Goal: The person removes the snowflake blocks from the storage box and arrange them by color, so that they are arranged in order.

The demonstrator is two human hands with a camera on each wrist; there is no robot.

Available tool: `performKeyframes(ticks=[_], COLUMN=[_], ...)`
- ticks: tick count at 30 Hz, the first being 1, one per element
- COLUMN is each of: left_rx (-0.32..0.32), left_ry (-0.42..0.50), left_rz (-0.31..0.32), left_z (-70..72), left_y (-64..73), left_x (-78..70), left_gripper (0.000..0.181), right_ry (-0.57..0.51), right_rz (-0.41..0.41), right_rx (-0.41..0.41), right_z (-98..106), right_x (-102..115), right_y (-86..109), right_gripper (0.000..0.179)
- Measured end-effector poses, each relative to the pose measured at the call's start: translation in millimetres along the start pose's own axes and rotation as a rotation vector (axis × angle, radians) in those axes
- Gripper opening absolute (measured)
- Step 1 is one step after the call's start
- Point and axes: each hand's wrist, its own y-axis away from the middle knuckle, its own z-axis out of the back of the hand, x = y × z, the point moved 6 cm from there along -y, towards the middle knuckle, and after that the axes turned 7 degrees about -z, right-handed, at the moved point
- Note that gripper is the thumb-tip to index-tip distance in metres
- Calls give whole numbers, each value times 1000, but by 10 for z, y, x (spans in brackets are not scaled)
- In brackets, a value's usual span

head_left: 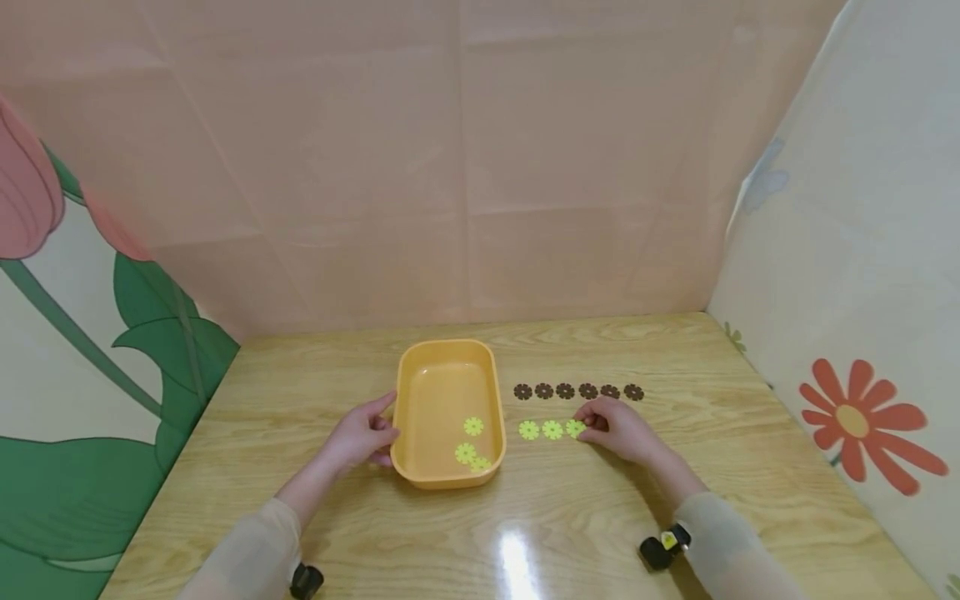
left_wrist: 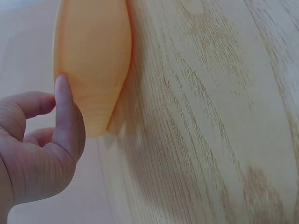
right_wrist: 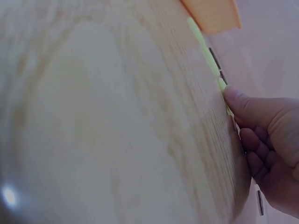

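An orange tray (head_left: 447,482) stands on the table, with three yellow-green flower pieces (head_left: 465,453) in its near right part. My left hand (head_left: 363,431) holds the tray by its left side, thumb at the rim; in the left wrist view the fingertips meet the orange wall (left_wrist: 96,51). Right of the tray, yellow-green flower pieces (head_left: 529,430) lie in a row on the table. My right hand (head_left: 618,427) pinches the flower piece (head_left: 574,428) at the right end of that row, low at the tabletop. Its curled fingers partly hide this piece.
Behind the yellow-green row runs a row of several dark brown flower pieces (head_left: 566,391). The wooden table (head_left: 420,542) meets a pink backdrop (head_left: 360,208) at the back, with printed flower panels on both sides.
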Motion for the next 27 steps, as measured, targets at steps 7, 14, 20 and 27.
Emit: performKeyframes(ticks=[7,14,20,27], left_rx=[3,1,11,3], left_ry=[4,2,4,-2], left_rz=[0,8,5,12], left_z=[-6,-8,-12,-8], left_y=[15,12,23,13], left_x=[-5,-5,-19,-9], left_gripper=[68,68,69,68], right_ry=[-11,-52,-86,-111], right_rz=[3,-31,-49,23], right_rx=[8,12,-3,44], right_z=[10,38,82,103], right_x=[-6,-20,30,491], right_y=[10,19,-27,-239], right_gripper=[23,19,20,29])
